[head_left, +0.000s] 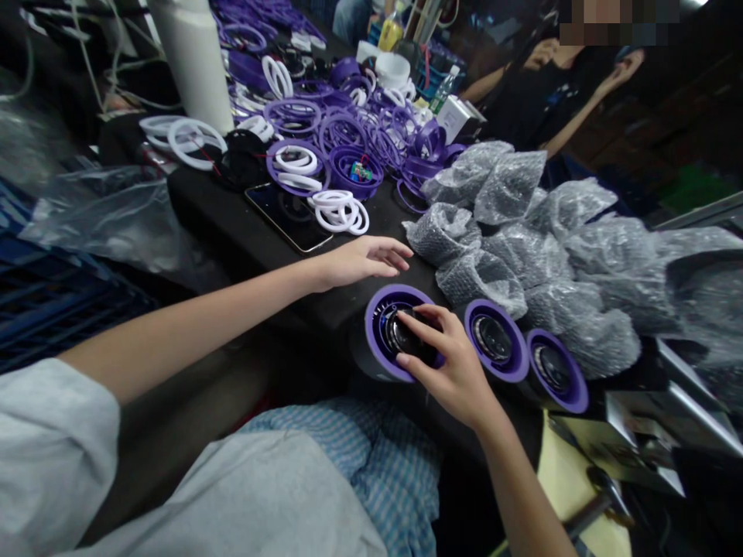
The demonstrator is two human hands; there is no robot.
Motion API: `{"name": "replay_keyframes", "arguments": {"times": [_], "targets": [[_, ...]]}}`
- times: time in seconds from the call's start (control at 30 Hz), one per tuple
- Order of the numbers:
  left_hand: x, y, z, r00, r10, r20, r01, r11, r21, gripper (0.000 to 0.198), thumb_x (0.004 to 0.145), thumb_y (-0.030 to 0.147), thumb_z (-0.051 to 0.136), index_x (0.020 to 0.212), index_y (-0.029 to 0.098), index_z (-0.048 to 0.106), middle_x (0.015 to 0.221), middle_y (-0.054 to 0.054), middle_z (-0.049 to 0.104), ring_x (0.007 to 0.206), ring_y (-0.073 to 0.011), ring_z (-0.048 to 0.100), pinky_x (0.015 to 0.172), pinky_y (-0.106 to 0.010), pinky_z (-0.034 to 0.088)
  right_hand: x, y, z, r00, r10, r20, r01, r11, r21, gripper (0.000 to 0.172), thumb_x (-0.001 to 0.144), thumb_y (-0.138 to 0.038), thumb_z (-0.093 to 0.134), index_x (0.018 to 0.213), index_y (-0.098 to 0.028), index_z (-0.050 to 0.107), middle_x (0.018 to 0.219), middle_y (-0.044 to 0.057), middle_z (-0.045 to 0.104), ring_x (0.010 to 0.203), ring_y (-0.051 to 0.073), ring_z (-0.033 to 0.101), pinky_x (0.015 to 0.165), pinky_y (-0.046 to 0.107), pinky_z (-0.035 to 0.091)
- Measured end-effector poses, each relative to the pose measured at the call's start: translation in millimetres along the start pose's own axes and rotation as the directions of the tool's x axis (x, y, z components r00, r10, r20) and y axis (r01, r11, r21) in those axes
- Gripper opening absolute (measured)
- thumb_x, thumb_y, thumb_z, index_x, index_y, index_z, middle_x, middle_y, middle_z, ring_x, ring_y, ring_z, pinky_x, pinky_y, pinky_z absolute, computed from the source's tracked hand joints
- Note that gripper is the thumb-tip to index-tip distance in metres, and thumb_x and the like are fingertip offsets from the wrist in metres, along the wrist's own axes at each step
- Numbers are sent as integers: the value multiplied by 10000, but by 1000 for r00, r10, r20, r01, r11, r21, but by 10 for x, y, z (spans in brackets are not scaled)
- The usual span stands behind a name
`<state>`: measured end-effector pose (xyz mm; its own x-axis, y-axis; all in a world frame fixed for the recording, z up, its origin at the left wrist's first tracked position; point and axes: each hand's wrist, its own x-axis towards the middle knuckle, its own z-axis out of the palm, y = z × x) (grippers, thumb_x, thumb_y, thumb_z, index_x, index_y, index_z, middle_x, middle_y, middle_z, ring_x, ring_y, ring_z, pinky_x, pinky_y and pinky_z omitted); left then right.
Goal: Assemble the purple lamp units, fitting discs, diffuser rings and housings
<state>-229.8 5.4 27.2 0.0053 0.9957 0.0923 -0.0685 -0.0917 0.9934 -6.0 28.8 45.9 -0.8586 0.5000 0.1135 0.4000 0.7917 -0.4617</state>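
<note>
My right hand (456,360) has its fingers curved around a shiny black round part (400,333) in the middle of a purple-rimmed black cylinder (380,298). White marks show along the inside of that rim. My left hand (368,259) hovers just behind the cylinder, fingers stretched out and holding nothing. To the right of my right hand stands a second purple-rimmed cylinder (521,352), with a third purple-rimmed cylinder (574,394) beside it. Both have dark glossy centres.
Bubble-wrapped bundles (522,247) are heaped at the right. A dark-screened phone (284,213) lies near white rings (342,213). Purple rings (342,131) pile up behind, beside a large white cylinder (194,66). A hammer (597,507) lies front right. Another person (522,100) is across the table.
</note>
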Motion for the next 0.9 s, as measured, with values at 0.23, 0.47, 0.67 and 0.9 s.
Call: {"name": "replay_keyframes", "arguments": {"times": [0.23,0.47,0.67,0.9], "targets": [[-148,-205,112,975,-23,-219,-10,988,-151,269,735,143,541,999,121,587,902,-52,666,867,-154,605,758,-280,427,-8,11,21,1000,8,-25,-8,1000,15,466,772,-365,630,1220,-290,528,1203,66,466,1118,235,434,983,452,369],[-173,-490,287,965,-67,-253,-15,950,-310,191,734,178,569,913,127,611,865,-34,647,836,-145,593,836,-298,423,0,-23,17,999,47,-20,-47,999,8,508,768,-373,633,1250,-301,494,1198,65,465,1105,235,443,966,443,384],[-164,-542,275,964,-49,-260,-59,918,-392,196,731,199,574,911,132,608,840,-26,643,826,-144,595,842,-303,421,12,-61,30,995,96,-30,-96,995,10,529,755,-358,643,1255,-302,482,1198,62,474,1116,240,445,962,435,387],[-165,-558,255,969,-56,-241,-59,895,-442,193,738,185,585,918,121,613,817,-25,647,799,-129,594,812,-277,428,47,-66,-11,990,137,-21,-136,990,46,506,748,-346,647,1227,-300,489,1185,46,487,1111,220,462,957,393,388]]}}
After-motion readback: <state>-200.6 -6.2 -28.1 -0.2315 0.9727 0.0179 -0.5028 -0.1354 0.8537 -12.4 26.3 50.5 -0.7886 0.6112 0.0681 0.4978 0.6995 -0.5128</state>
